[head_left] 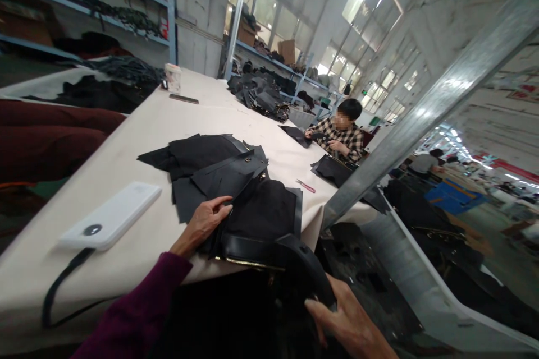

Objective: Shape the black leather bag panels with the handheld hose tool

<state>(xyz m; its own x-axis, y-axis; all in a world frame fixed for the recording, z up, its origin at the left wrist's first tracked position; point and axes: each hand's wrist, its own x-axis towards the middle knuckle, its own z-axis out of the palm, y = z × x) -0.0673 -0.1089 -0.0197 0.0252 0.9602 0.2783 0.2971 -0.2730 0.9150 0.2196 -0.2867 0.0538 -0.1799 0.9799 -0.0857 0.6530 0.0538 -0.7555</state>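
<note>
A black bag panel (261, 210) lies at the table's near edge, with a brass-toothed zipper (248, 262) along its lower side. My left hand (202, 224) is at the panel's left edge, thumb and forefinger close together on the black material; the other fingers are mostly hidden. From the zipper end a curved, smooth black strap (309, 266) runs toward me, and my right hand (347, 314) is closed round it below the table edge. Just beyond lies a loose stack of black panels (206, 151), one with a metal eyelet.
On the cream table are a white power bank (113, 216) with a black cable, red-handled snips (306, 185), a phone (183, 99) and a cup (172, 77). A metal post (404, 123) slants up at the right. Across the table a person (343, 132) handles black pieces.
</note>
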